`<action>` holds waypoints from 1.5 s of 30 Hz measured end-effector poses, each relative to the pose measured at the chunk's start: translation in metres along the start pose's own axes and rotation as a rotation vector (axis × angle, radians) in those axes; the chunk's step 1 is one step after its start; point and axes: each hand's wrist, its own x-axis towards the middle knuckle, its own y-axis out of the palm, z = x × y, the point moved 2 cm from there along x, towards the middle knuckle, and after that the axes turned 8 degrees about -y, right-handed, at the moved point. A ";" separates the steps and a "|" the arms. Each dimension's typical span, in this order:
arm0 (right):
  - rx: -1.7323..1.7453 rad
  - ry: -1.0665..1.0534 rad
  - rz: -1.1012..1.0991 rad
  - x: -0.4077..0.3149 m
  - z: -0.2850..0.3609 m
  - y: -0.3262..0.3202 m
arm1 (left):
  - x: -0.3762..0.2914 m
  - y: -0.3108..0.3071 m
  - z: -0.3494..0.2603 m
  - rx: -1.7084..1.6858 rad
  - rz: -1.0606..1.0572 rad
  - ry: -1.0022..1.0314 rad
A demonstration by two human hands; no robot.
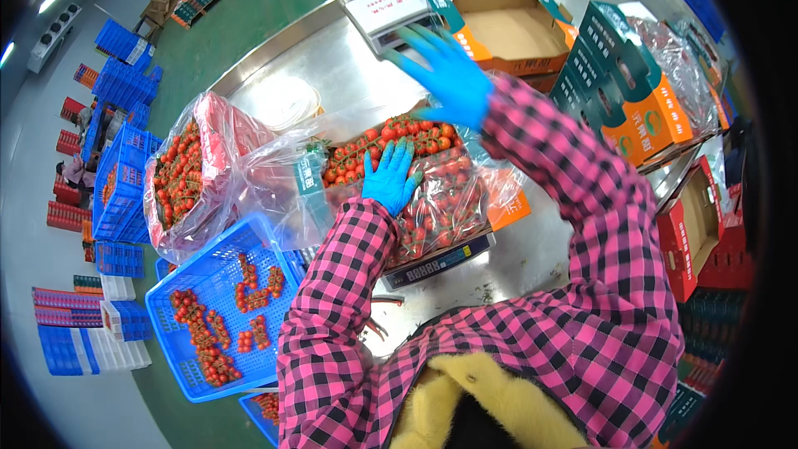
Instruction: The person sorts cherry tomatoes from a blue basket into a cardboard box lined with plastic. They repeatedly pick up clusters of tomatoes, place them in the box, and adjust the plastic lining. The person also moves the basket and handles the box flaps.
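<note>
My left hand (pixel 389 179), in a blue glove, lies with fingers apart on the cherry tomatoes (pixel 349 162) in a carton lined with clear plastic film. Raised past the carton's far edge, my blue-gloved right hand (pixel 450 78) has spread fingers, blurred, and holds nothing. Clear film (pixel 446 196) covers the near right part of the tomatoes. The carton stands on a digital scale (pixel 430 269). Left of it, a red carton (pixel 215 137) in a plastic bag holds more tomatoes. Red-handled cutters (pixel 376 327) lie close to my body, partly hidden.
A blue crate (pixel 181 380) with tomato bunches stands at the left. Beyond my right hand are a second scale (pixel 389 6) and an open cardboard box (pixel 511 22). Green and orange cartons (pixel 629 90) stand at the right, near a red box (pixel 686 231). The metal table (pixel 262 84) has a raised rim.
</note>
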 end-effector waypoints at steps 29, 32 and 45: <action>0.301 0.602 0.148 -0.082 0.024 0.091 | 0.047 0.013 -0.062 -0.328 0.187 0.664; 0.393 0.524 0.083 -0.076 0.054 0.121 | 0.050 0.018 -0.058 -0.442 0.321 0.547; 0.522 0.416 -0.081 -0.085 0.074 0.113 | 0.072 0.024 -0.004 -0.063 0.035 0.413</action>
